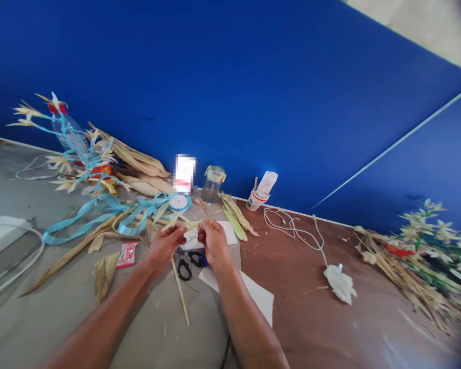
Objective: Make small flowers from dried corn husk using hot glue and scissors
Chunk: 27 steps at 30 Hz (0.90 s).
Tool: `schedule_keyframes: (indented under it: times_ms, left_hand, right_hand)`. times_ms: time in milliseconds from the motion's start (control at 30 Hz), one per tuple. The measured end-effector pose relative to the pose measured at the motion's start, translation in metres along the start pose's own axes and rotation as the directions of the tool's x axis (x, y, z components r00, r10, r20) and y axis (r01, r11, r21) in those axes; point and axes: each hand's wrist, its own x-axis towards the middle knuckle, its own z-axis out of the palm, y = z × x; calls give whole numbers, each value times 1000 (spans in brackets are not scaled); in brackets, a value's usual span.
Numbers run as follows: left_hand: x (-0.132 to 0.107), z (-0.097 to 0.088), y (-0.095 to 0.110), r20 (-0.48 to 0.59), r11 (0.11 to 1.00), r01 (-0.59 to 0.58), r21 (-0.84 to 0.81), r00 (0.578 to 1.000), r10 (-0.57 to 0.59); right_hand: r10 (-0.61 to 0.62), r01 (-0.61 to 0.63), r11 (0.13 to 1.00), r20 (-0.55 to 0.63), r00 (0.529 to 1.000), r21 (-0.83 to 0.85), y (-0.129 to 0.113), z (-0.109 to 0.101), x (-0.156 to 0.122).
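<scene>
Between my two hands stretches a thin yellowish strip of husk (193,225). My left hand (168,245) pinches its left end with thumb and fingers. The other end is in the closed fingers of my right hand (214,240). Just below lie scissors with dark handles (185,270), their blades hidden. A slim pale stick (182,297) slants across the table under my left wrist. White paper (229,233) shows behind my right hand, and another white sheet (259,294) lies partly under my right forearm. Light blue ribbon (84,211) loops to the left, beside its spool (180,202).
Dried husks (138,156) and blue-stemmed husk flowers (67,164) stand back left. A lidded glass jar (212,183), a paper cup (257,199) and a lit screen (185,171) line the blue partition (230,92). A white cable (299,230) and white flowers (441,233) lie right.
</scene>
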Motion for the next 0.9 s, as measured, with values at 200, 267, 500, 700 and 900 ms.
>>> schedule_keyframes:
  times_ms: [200, 267, 500, 700, 900]
  left_hand:
    - [4, -6, -4, 41, 1000, -11, -21, 999, 12]
    - [5, -7, -5, 52, 1000, -8, -9, 999, 8]
    - [3, -4, -5, 6, 1000, 24, -11, 1000, -24]
    - [3, -5, -3, 54, 1000, 2, 21, 999, -4]
    - [4, -3, -3, 95, 992, -31, 125, 995, 19]
  right_hand:
    - [7, -8, 999, 20, 1000, 35, -2, 0, 1]
    - [4, -5, 999, 26, 1000, 50, -3, 0, 0]
    - [-15, 14, 996, 15, 1000, 91, -4, -1, 0]
    - [-49, 49, 997, 5, 999, 58, -1, -1, 2]
    - [-66, 66, 998, -26, 997, 3, 0, -1, 2]
